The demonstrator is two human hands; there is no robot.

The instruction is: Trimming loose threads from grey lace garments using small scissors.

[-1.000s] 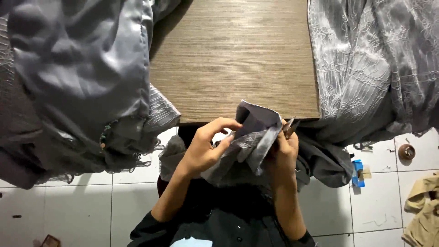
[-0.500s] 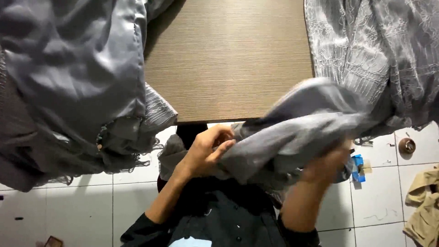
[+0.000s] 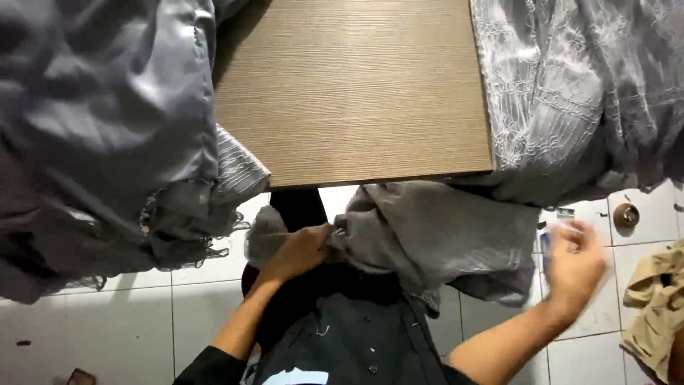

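a: left hand (image 3: 299, 251)?
b: closed on the grey cloth (image 3: 434, 232), bunched in the lap just below the bench (image 3: 349, 93) edge.
a: right hand (image 3: 573, 264)?
b: blurred, fingers spread open, off the cloth, over the floor tiles (image 3: 128, 321).

bare tabletop (image 3: 349, 93) mid, fabric heaps (image 3: 100, 128) L & R

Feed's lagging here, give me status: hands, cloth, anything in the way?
Left hand gripping grey cloth. Right hand open, off the cloth, blurred. Table bare in middle, fabric piles both sides.
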